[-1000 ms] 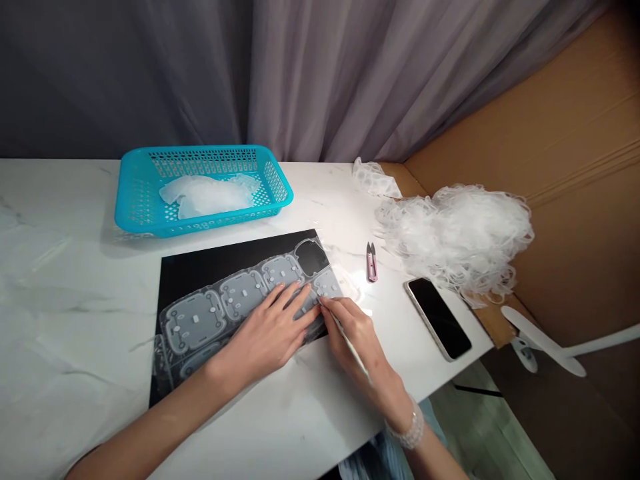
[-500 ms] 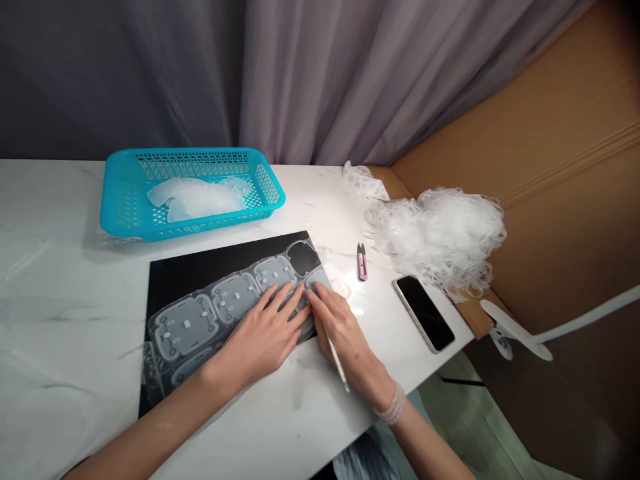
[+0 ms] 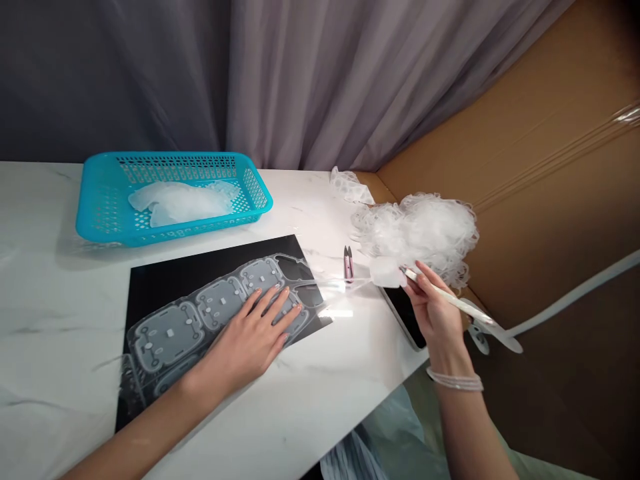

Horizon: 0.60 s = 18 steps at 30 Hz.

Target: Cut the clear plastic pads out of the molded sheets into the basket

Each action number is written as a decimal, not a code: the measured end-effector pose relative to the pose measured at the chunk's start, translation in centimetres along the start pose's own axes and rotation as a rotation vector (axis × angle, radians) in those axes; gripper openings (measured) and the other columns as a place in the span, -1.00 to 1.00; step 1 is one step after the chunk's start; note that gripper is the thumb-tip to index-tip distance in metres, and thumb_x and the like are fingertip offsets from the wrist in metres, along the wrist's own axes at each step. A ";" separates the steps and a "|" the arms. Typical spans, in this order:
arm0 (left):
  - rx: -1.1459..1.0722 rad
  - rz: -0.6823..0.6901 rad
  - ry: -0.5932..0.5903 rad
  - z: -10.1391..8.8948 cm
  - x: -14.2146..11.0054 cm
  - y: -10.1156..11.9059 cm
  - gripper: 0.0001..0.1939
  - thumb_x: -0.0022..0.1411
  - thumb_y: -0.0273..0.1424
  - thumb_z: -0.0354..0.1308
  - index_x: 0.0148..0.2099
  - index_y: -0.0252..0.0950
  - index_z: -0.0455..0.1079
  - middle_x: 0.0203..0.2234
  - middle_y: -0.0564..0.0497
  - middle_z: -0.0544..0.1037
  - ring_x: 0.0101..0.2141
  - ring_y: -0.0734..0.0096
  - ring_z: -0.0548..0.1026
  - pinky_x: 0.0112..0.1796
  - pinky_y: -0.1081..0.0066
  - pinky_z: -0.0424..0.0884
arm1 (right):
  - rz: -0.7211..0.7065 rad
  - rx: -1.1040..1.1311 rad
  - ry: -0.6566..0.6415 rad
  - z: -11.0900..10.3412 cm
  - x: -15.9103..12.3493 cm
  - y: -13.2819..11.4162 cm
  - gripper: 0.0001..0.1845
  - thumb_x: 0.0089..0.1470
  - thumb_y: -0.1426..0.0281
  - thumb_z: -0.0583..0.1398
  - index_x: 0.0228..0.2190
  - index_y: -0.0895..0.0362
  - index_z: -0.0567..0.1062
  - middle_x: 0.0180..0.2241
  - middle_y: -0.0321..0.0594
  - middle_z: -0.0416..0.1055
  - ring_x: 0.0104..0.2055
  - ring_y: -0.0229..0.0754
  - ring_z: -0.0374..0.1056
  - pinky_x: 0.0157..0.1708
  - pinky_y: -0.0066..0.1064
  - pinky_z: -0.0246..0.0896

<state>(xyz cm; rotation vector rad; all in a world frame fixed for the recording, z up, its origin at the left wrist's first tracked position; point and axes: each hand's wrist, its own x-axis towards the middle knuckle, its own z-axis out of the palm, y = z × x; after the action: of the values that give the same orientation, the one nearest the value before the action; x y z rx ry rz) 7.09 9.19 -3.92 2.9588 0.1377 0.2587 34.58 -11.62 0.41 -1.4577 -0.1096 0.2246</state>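
My left hand (image 3: 253, 330) lies flat with fingers spread on a translucent silicone sheet (image 3: 200, 313) of several moulded pad shapes, which rests on a black mat (image 3: 165, 277). My right hand (image 3: 435, 310) is raised over the table's right edge, above a phone (image 3: 403, 307). Its fingers pinch a small white torn-off pad piece (image 3: 385, 272) and also hold a thin white stick tool (image 3: 450, 300). A thin clear strand stretches from the piece back toward the sheet.
A turquoise basket (image 3: 100, 200) with translucent pieces sits at the back left. A heap of white silicone trimmings (image 3: 420, 233) lies at the right, small pink snips (image 3: 348, 261) beside it. Brown cardboard (image 3: 525, 167) walls the right side. A white lamp arm (image 3: 575, 293) crosses below.
My right hand has lifted off the sheet and swung right with a torn-off white piece. The left hand stays pressed on the sheet. The camera has turned to the right.
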 end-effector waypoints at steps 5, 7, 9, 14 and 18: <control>-0.322 -0.091 0.073 -2.5 1.6 0.5 -0.60 0.39 -0.33 -0.02 0.18 -0.23 0.44 0.21 -0.17 0.41 0.28 -0.06 0.23 0.23 -0.08 0.14 | -0.013 -0.064 -0.177 1.6 -4.2 -1.4 -0.61 0.04 0.28 0.38 -0.07 0.07 0.59 -0.21 -0.15 0.63 -0.12 -0.08 0.57 -0.01 -0.19 0.48; -0.652 -0.245 0.086 -4.0 3.0 1.0 -0.59 0.40 -0.22 -0.04 0.08 -0.29 0.50 0.08 -0.18 0.53 0.18 -0.02 0.36 0.18 0.01 0.24 | -0.146 -0.194 -0.314 3.7 -7.4 -1.9 -0.72 0.17 0.27 0.29 -0.08 0.03 0.61 -0.10 -0.13 0.61 -0.03 -0.03 0.54 0.04 -0.12 0.45; -1.140 -0.448 -0.003 -5.0 4.3 1.5 -0.47 0.39 -0.06 -0.09 -0.01 -0.34 0.52 -0.09 -0.18 0.61 -0.02 0.06 0.52 0.01 0.14 0.43 | -0.283 -0.340 -0.587 5.3 -10.4 -2.6 -0.74 0.26 0.27 0.20 -0.06 -0.01 0.61 0.01 -0.14 0.56 0.07 0.01 0.48 0.12 -0.05 0.38; -1.829 -0.764 -0.156 -4.6 5.2 1.9 -0.59 0.14 -0.08 0.28 -0.18 -0.36 0.53 -0.34 -0.09 0.62 -0.37 0.37 0.55 -0.37 0.48 0.42 | -0.402 -0.498 -1.018 6.0 -13.2 -3.9 -0.28 0.27 -0.15 -0.14 0.08 -0.02 0.53 0.08 -0.14 0.51 0.19 0.06 0.38 0.21 0.02 0.25; -1.745 -0.769 -0.135 -3.9 4.5 1.5 -0.72 0.01 -0.30 0.40 -0.26 -0.37 0.52 -0.39 -0.06 0.62 -0.40 0.46 0.53 -0.35 0.53 0.38 | -0.278 -0.495 -0.526 5.7 -11.2 -2.9 -0.15 0.22 -0.23 -0.24 -0.29 0.05 0.61 -0.29 -0.11 0.61 -0.15 0.02 0.54 -0.06 -0.13 0.40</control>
<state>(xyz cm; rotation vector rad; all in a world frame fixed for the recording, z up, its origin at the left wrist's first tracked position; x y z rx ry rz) 10.89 8.85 0.82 1.0632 0.6028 -0.0010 22.69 -8.79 4.59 -1.8191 -0.8388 0.3657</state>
